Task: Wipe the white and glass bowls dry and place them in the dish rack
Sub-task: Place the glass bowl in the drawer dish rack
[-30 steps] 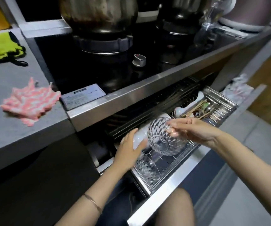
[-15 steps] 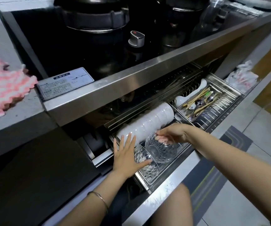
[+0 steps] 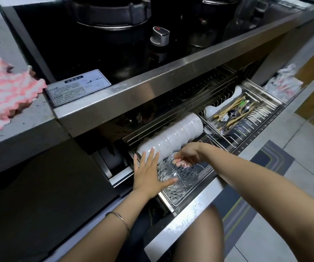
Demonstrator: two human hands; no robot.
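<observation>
Right hand (image 3: pixel 189 153) grips the glass bowl (image 3: pixel 179 177) in the dish rack (image 3: pixel 207 173). Left hand (image 3: pixel 146 176), fingers spread, touches it.

A single wide head view looks forward and steeply down from above the hob (image 3: pixel 99 59), close over the pulled-out rack (image 3: pixel 250 137). The table (image 3: pixel 20 137) lies at left and the floor (image 3: pixel 294 186) at right.

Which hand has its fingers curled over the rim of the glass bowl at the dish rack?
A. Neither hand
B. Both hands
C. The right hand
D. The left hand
C: the right hand curls its fingers over the rim of the glass bowl in the dish rack, while the left hand lies beside the bowl with straight fingers.
</observation>
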